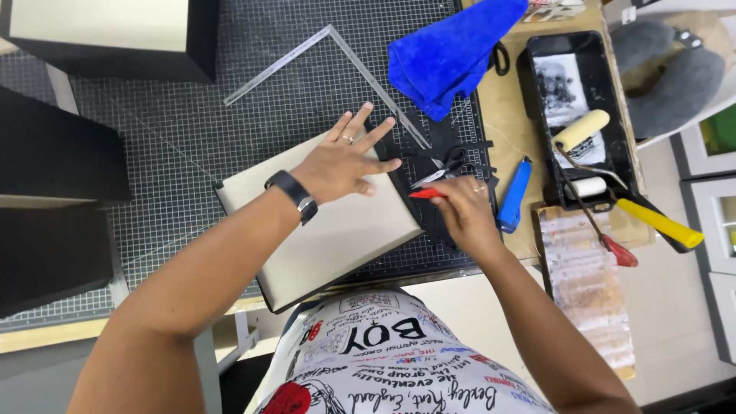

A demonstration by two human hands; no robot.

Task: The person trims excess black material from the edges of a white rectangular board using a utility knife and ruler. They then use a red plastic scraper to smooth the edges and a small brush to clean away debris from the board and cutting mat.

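1. Left hand (343, 159) released, fingers spread, pressed flat on cream panel (322, 222) lying on gridded cutting mat (184, 130) on the table.
2. Right hand (464, 208) grasping red tool (426, 194) at panel's right edge.
3. Black paint tray (537, 100) holding 2 rollers: cream roller (581, 129), small white roller (589, 186).

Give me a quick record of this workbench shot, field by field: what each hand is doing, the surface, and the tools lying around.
Left hand: left hand pressed flat, fingers spread, on the cream rectangular board
Right hand: right hand grips a small red-handled tool at the board's right edge
Surface: dark gridded cutting mat
Near right hand: black-handled scissors, blue utility knife
Farther off: metal L-shaped square ruler, blue cloth, black paint tray with foam roller
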